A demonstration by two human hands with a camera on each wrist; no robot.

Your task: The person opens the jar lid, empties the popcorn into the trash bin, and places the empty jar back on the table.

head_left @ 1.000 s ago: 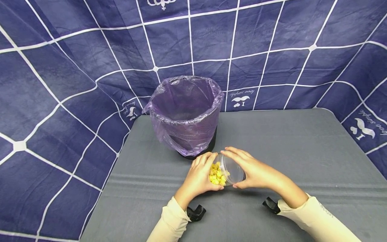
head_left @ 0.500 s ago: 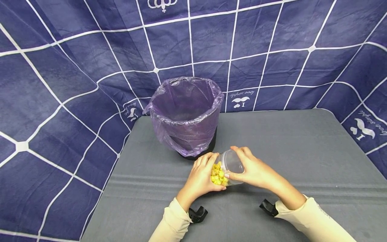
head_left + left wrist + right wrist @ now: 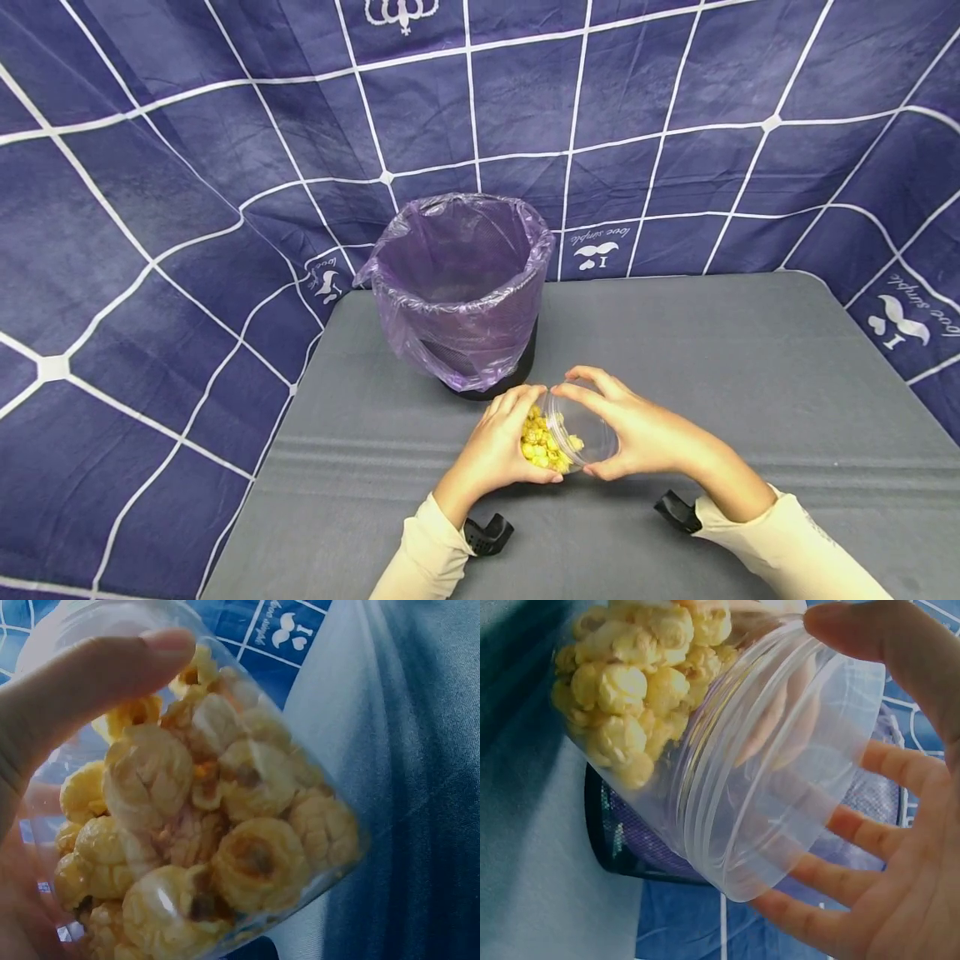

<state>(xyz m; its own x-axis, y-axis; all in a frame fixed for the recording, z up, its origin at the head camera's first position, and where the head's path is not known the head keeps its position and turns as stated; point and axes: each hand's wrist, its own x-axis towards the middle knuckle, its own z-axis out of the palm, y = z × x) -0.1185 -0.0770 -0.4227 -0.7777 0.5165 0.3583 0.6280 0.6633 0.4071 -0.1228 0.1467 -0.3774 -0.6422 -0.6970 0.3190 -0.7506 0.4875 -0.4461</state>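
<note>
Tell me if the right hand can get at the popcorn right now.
Probably not: the popcorn is inside the clear jar, and the lid, held by the right hand, looks to be on, blocking the way in.

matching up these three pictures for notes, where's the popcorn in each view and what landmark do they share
Head: popcorn below centre, slightly right, in the clear container between left hand and right hand.
Left wrist: popcorn large, across the middle and lower left.
Right wrist: popcorn at upper left.
Shared landmark: the blue cloth with white lines, partly visible in all three.
</note>
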